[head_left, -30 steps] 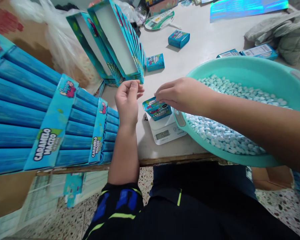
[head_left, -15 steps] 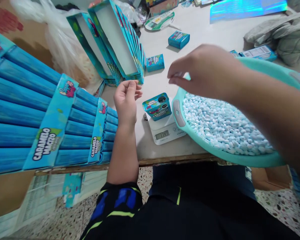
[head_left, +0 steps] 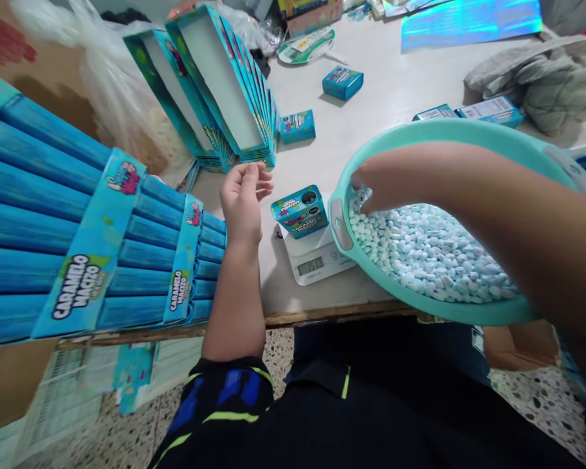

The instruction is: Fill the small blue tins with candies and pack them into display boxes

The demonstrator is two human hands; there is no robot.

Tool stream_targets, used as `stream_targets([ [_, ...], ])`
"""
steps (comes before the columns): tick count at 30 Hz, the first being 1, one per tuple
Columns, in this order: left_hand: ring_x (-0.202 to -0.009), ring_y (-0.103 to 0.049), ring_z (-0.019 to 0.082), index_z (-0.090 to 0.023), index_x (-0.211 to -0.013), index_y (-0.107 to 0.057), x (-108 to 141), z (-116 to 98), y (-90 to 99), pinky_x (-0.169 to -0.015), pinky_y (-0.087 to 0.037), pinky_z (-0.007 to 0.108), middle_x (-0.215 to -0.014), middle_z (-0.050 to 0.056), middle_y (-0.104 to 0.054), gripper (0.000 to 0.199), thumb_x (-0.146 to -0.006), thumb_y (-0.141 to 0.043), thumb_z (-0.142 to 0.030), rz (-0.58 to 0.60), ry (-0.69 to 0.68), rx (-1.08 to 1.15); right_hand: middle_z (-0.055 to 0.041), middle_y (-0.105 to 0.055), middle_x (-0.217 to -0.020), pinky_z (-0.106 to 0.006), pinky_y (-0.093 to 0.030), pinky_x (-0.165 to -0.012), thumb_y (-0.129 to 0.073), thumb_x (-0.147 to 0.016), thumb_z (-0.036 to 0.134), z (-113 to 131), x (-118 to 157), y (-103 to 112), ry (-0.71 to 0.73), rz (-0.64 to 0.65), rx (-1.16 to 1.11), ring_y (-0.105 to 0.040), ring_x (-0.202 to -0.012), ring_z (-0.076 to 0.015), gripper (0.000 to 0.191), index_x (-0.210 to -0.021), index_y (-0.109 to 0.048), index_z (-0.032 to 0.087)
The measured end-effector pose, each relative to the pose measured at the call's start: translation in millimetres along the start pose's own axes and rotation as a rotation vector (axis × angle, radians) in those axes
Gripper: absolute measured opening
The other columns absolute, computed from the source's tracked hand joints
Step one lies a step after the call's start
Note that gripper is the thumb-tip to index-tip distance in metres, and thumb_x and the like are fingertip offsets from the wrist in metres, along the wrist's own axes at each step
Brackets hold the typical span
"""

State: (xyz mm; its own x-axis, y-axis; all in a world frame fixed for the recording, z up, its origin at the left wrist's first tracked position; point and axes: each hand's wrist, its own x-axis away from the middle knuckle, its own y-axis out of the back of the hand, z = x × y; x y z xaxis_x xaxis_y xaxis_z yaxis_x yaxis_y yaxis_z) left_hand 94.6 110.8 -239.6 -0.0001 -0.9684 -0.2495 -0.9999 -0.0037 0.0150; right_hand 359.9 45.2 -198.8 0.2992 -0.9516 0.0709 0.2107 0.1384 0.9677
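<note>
from here i see the right hand (head_left: 390, 182) dipping into pale blue candies (head_left: 430, 254) in a tilted teal basin (head_left: 449, 130), its fingertips too hidden for me to tell if they pinch any. the left hand (head_left: 244, 195) lies loosely open at centre. between them, a small blue box (head_left: 300, 212) sits on a kitchen scale (head_left: 317, 264). a knock on the basin's rim could spill candies or jog the box off the scale.
</note>
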Motion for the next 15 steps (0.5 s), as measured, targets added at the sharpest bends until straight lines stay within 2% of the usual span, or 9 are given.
stream_targets([
  [2, -0.068, -0.063, 0.012, -0.024, -0.084, -0.067, 0.3, -0.7, 0.2, -0.064, -0.053, 0.024, -0.082, 0.003, -0.068, 0.036, -0.085, -0.074, -0.06, -0.003, -0.005, -0.002, -0.0066, -0.072, -0.08, -0.036, -0.045, -0.075, -0.089, -0.08, 0.034, 2.5, -0.7, 1.6, -0.019, 0.169, 0.085, -0.066, -0.079, -0.0204, 0.026, -0.088, -0.078, 0.012],
  [3, -0.068, -0.063, 0.012, -0.025, -0.083, -0.067, 0.6, -1.2, 0.2, -0.064, -0.053, 0.024, -0.081, 0.003, -0.068, 0.036, -0.085, -0.074, -0.06, -0.003, -0.006, -0.007, -0.0075, -0.072, -0.082, -0.036, -0.045, -0.076, -0.087, -0.083, 0.034, 2.6, -1.3, 2.1, -0.009, 0.211, 0.108, -0.066, -0.082, -0.021, 0.025, -0.09, -0.078, 0.012],
  [7, -0.068, -0.063, 0.012, -0.025, -0.083, -0.067, 2.0, -2.7, 0.0, -0.063, -0.053, 0.024, -0.081, 0.003, -0.068, 0.034, -0.086, -0.073, -0.058, 0.016, 0.001, -0.007, -0.0067, -0.072, -0.082, -0.033, -0.045, -0.075, -0.078, -0.091, 0.04, 1.5, -4.1, 0.5, 0.06, 0.155, 0.093, -0.066, -0.082, -0.0176, 0.029, -0.077, -0.073, 0.015],
  [9, -0.067, -0.063, 0.012, -0.025, -0.083, -0.067, 2.5, -3.5, -0.2, -0.064, -0.053, 0.024, -0.081, 0.003, -0.067, 0.034, -0.086, -0.072, -0.058, 0.018, -0.01, -0.01, -0.0055, -0.071, -0.078, -0.032, -0.044, -0.072, -0.079, -0.089, 0.035, 7.2, -3.4, 3.5, 0.035, 0.159, 0.083, -0.066, -0.079, -0.0171, 0.026, -0.074, -0.071, 0.016],
  [12, -0.068, -0.062, 0.013, -0.025, -0.083, -0.067, 2.8, -4.8, -0.6, -0.064, -0.053, 0.024, -0.08, 0.003, -0.067, 0.033, -0.087, -0.072, -0.058, 0.014, -0.02, -0.025, -0.0072, -0.069, -0.076, -0.033, -0.041, -0.066, -0.083, -0.082, 0.021, 23.9, 0.7, 15.1, -0.042, 0.236, 0.147, -0.065, -0.073, -0.0193, 0.013, -0.08, -0.073, 0.013],
  [15, -0.066, -0.062, 0.013, -0.025, -0.082, -0.066, 2.9, -5.2, -1.1, -0.063, -0.053, 0.024, -0.079, 0.002, -0.067, 0.033, -0.087, -0.072, -0.057, 0.02, -0.004, -0.019, -0.0096, -0.071, -0.082, -0.032, -0.037, -0.06, -0.075, -0.085, 0.015, 37.5, 4.0, 23.5, -0.051, 0.295, 0.238, -0.064, -0.07, -0.0196, 0.007, -0.091, -0.074, 0.012],
])
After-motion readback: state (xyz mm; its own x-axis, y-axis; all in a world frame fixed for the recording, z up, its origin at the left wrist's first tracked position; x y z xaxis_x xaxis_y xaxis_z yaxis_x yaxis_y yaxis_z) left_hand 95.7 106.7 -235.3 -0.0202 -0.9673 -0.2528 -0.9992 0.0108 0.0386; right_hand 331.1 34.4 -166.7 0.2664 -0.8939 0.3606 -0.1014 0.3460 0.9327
